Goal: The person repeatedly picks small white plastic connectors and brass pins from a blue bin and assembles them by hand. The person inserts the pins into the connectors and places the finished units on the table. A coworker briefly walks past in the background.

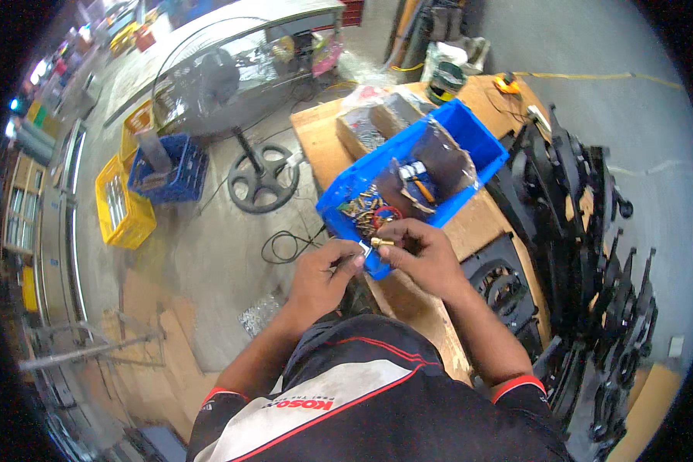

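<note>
My left hand [325,276] is closed, pinching a small silvery-white piece [365,248] between thumb and fingertips. Facing it, my right hand [422,256] grips a small brass fitting [381,242]. The two pieces are close together; whether they touch I cannot tell. Both hands are over the near end of a long blue plastic bin [333,202]. Many small brass parts [364,208] lie loose in that end, with a red ring [388,215] among them. Brown cardboard [445,158] divides the bin, and an orange-handled tool [422,189] rests in the middle section.
The bin stands on a wooden table [313,138] beside open cardboard boxes [359,131] of small metal parts. Black curved parts [585,231] are piled on the right. On the floor to the left are a pedestal fan [263,177], a yellow crate [123,202] and a blue crate [179,171].
</note>
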The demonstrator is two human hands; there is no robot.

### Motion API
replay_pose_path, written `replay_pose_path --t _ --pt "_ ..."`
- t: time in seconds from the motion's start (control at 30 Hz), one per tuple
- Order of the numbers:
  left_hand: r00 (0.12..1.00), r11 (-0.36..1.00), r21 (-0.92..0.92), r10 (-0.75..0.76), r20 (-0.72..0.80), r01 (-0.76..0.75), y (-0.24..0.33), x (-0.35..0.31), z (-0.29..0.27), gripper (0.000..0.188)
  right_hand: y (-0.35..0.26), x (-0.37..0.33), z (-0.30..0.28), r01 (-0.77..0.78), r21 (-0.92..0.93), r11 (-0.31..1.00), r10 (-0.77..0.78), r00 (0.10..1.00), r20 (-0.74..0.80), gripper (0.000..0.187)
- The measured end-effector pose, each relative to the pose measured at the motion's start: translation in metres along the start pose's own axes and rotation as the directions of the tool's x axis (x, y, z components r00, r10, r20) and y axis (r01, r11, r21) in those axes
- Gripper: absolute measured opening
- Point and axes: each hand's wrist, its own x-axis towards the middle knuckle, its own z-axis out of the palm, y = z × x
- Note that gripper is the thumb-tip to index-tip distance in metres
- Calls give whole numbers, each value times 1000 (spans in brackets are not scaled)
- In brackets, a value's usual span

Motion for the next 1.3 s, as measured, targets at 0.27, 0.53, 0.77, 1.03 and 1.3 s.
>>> replay_pose_path --t 0.27,0.53,0.77,1.03,1.3 --pt "830 776 299 497 253 -556 55 12 53 10 -9 -93 -14 -10 245 969 108 916 -386 25" --pt "755 718 265 540 373 -644 78 -3 104 11 -15 -161 -27 36 471 881 196 880 -433 24" --pt "832 875 137 376 409 -464 92 -23 136 14 -11 -209 -39 77 564 822 166 916 -366 22" --pt "834 957 93 190 517 -276 86 -35 158 19 -11 -239 -44 54 544 837 221 877 -427 17" --pt "850 935 115 248 464 -335 94 -50 173 21 1 -254 -46 46 332 942 145 837 -528 16"
